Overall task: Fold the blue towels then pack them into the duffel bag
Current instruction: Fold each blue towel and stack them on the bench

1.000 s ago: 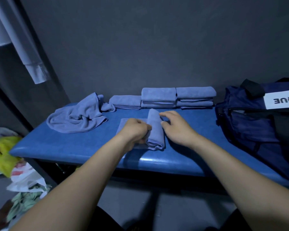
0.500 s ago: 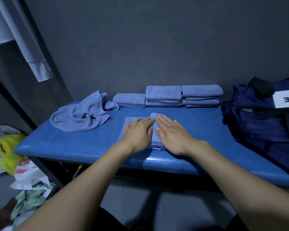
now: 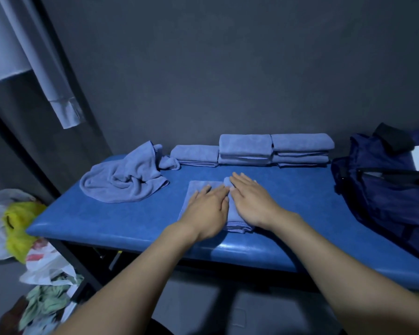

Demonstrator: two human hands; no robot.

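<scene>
Both hands have flattened since a second ago: the left hand (image 3: 208, 209) and right hand (image 3: 252, 201), fingers straight, press the half-folded towel (image 3: 198, 189) on the blue worktop (image 3: 107, 221). Five folded towels (image 3: 244, 148) wait behind; one crumpled towel (image 3: 126, 182) remains; the duffel bag (image 3: 385, 184) holds no visible towels.

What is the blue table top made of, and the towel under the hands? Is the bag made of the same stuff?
The table top looks like smooth vinyl padding: it shines at its rounded front edge. The towel seems soft, fuzzy microfibre or terry, matte and creased. The duffel bag looks different: thin, dark, nylon-like fabric that crumples, though the dim light leaves that unsure.
</scene>
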